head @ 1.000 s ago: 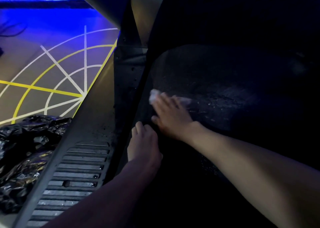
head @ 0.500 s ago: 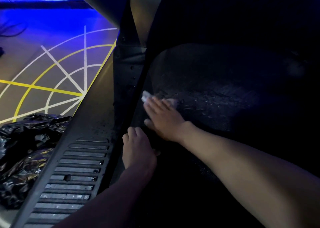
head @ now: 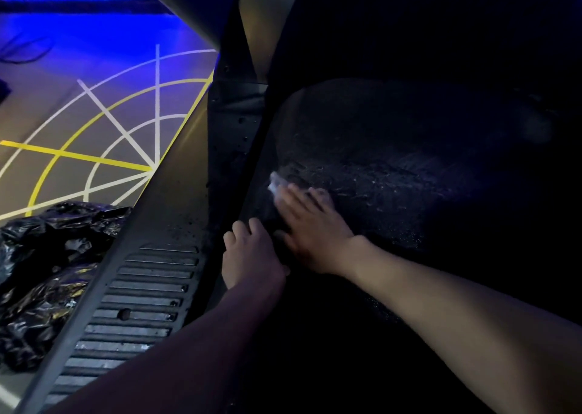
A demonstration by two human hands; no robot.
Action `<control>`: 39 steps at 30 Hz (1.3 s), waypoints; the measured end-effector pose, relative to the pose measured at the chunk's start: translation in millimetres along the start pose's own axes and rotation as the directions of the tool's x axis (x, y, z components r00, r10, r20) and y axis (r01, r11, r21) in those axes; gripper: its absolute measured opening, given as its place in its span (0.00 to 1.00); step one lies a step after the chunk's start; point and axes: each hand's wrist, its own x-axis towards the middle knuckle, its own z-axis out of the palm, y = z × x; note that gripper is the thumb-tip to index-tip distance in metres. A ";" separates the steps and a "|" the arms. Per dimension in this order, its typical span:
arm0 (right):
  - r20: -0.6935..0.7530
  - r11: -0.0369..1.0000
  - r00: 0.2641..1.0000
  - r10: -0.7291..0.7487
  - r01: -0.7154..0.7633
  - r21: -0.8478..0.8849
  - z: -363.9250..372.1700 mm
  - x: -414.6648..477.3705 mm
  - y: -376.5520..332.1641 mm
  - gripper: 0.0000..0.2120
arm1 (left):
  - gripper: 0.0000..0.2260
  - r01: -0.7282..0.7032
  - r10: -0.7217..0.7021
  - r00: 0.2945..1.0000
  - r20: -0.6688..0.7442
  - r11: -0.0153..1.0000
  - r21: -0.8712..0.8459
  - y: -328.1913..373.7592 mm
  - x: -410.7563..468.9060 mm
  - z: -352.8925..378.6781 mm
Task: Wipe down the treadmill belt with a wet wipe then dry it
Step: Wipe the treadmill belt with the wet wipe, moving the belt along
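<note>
One wipe (head: 274,184) under flat right hand (head: 310,224) | belt (head: 393,174) long axis runs up-frame

The right hand (head: 310,228) pressed a wet wipe (head: 274,184) flat on the treadmill belt (head: 393,161); the left hand (head: 248,253) rested beside it.

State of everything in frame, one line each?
Right hand: flat, fingers straight, pressing wipe on belt.
Left hand: rests at belt's left edge, fingertips hidden.
Wipe: mostly covered by right fingers, one end showing.
Belt: speckled with debris.
Rail: dusty.
Bag: crumpled on floor.
</note>
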 end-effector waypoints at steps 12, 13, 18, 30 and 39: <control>0.030 0.995 0.998 -0.048 0.050 -0.087 -1.6 -33.8 23.5 0.32 | 0.30 -0.021 0.016 0.999 0.039 0.989 0.144 6.7 5.5 1.9; -0.009 0.996 0.997 0.073 -0.074 -0.052 -5.7 -32.4 31.5 0.32 | 0.30 -0.022 0.017 0.999 0.035 0.988 0.151 6.7 5.3 2.4; 0.046 0.997 0.997 -0.069 0.071 -0.043 4.2 -48.5 11.7 0.33 | 0.31 -0.006 -0.002 0.999 0.043 0.982 0.187 10.3 8.9 2.3; -0.016 0.977 0.978 0.207 -0.206 0.050 -8.6 -60.1 41.3 0.34 | 0.39 -0.257 0.226 0.958 0.179 0.951 0.175 11.9 10.9 -3.1; 0.003 0.964 0.965 0.263 -0.263 0.043 -8.4 -77.9 63.5 0.34 | 0.46 -0.174 0.100 0.929 0.356 0.968 0.181 30.0 0.4 4.9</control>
